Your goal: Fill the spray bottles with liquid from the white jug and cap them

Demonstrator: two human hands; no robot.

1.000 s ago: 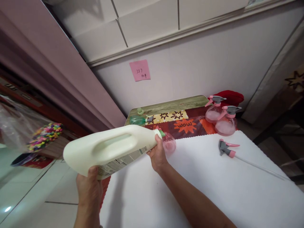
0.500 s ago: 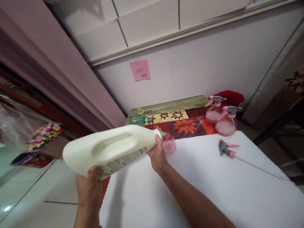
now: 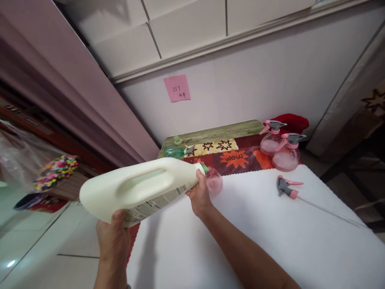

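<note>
Tipped over a white surface [image 3: 270, 245], a pale jug [image 3: 104, 186] points its green spout [image 3: 206, 169] towards a pink bottle [image 3: 215, 186]; the left grip [image 3: 113, 236] clamps its base, seemingly bearing weight, the right grip [image 3: 200, 198] its neck, likely steadying.

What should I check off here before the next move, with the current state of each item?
1. Left hand gripping the large pale bottle near its base: ok.
2. Right hand gripping it at the neck: ok.
3. Green spout lined up with the round pink bottle: cannot tell; they overlap in this view, and the contact is unclear.
4. Round pink bottle steadied by a hand: cannot tell; the right hand's far fingers are hidden.
5. Loose spray head away from both hands: ok, lying on the white tabletop.
</note>
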